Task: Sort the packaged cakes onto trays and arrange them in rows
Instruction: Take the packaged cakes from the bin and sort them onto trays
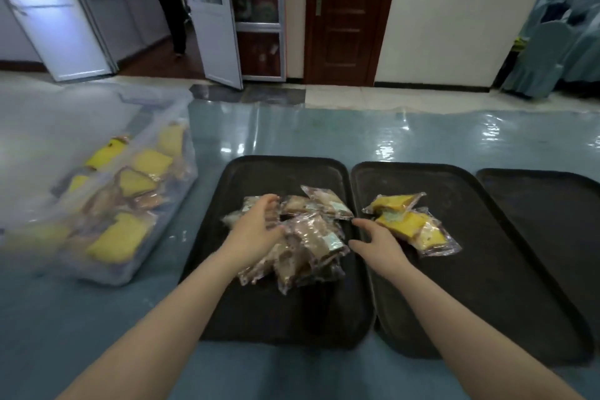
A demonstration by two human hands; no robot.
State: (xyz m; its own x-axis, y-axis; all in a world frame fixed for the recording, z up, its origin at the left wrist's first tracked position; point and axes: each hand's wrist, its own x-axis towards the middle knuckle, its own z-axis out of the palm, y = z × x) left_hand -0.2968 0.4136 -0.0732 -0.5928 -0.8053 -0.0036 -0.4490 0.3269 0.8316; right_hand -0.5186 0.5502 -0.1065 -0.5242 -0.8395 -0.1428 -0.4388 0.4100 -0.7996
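Now brown cakes [305,237] fill left tray [279,318], yellow cakes [409,224] middle tray [470,302].

Both bare forearms reaching forward, left hand [256,224] palm down with fingers spread, right hand [378,239] open, fingers extended

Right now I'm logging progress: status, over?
Left hand open on brown cake packets, right hand open beside them. Yellow cake packets heaped, no rows. Nothing blocking.

Dark wooden door [344,13] in a cream wall [454,10] — open glass doors [214,16] left, glossy tiled floor [357,97].
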